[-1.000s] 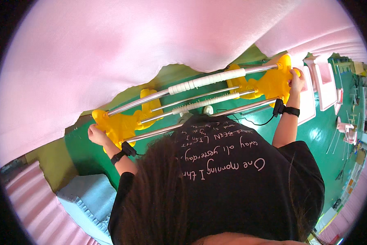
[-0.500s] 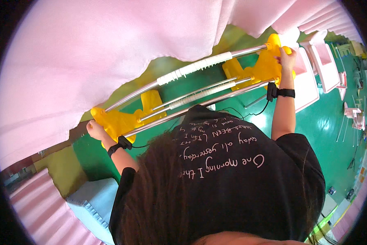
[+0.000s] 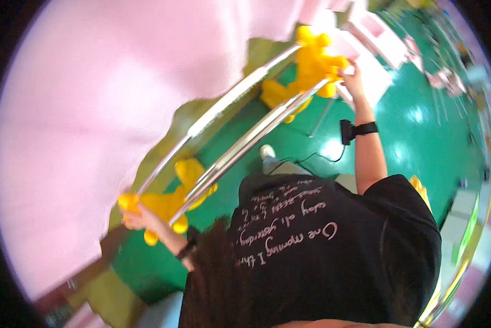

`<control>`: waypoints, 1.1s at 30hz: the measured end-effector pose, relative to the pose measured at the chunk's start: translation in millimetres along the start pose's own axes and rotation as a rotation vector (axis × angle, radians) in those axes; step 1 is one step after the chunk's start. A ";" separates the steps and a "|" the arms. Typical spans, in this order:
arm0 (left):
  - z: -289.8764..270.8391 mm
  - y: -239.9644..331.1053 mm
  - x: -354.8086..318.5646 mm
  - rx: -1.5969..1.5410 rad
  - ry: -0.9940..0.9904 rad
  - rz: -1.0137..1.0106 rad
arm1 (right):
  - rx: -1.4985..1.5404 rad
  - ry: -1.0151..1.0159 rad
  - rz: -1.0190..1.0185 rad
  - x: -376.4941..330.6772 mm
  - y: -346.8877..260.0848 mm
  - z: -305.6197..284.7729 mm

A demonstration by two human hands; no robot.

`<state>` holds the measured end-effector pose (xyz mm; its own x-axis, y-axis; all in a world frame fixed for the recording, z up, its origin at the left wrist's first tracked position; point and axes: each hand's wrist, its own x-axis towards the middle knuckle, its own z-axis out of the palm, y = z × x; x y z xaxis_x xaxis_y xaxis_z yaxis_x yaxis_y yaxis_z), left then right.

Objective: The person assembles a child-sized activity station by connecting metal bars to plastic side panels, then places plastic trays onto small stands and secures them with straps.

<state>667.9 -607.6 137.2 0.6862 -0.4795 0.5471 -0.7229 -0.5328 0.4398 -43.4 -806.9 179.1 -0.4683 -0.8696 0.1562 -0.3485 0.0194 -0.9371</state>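
Note:
A rack with yellow plastic ends (image 3: 314, 63) and long metal bars (image 3: 245, 139) slants across the middle, its right end farther off than its left. White sleeves cover parts of the bars. My left hand (image 3: 139, 218) grips the outer side of the near-left yellow end piece (image 3: 166, 205), fingers closed on it. At the far-right end piece, my right hand (image 3: 352, 79) is closed around the outer edge. The fingers of both hands are partly hidden behind the plastic, and motion blurs the picture. A black strap with a small device (image 3: 357, 130) circles my right wrist.
Pink cloth (image 3: 92, 109) hangs along the rack's far-left side. Pale pink chairs (image 3: 374, 35) stand beyond the right end on the green floor (image 3: 404, 142). A light blue object (image 3: 161, 314) sits low at the left. A foot in a white shoe (image 3: 266, 152) shows below the bars.
The rack has turned in view: its right end has shifted up and left, its left end down. Both hands stay on the end pieces, and the surroundings have swung with the view.

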 end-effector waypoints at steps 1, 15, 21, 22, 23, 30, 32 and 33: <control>5.0 -3.4 4.7 -0.033 0.028 0.188 | -0.016 -0.021 0.018 -12.0 -1.5 1.8; 99.6 264.2 -45.5 -0.799 -0.788 0.640 | -0.406 0.257 0.291 -171.6 37.1 -119.9; 126.3 305.9 -59.0 -0.865 -0.997 1.001 | -0.261 0.248 0.479 -220.5 66.7 -102.0; 131.7 312.1 -61.8 -0.872 -1.028 1.038 | -0.274 0.222 0.493 -223.8 72.0 -99.6; 133.1 320.7 -64.9 -0.891 -1.045 1.081 | -0.297 0.240 0.452 -228.9 69.4 -97.9; 125.3 410.0 -101.3 -1.044 -1.124 1.514 | -0.126 0.454 0.433 -250.6 51.1 -113.3; 124.3 428.8 -112.5 -1.063 -1.122 1.589 | -0.131 0.478 0.450 -255.9 50.5 -108.2; 121.0 434.7 -118.5 -1.091 -1.183 1.619 | -0.084 0.497 0.468 -260.3 48.4 -102.4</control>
<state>282.1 -866.8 177.4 -0.8870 -0.2550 0.3849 -0.0146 0.8488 0.5286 -21.5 -529.1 125.0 -0.8946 -0.4316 -0.1159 -0.0710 0.3935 -0.9166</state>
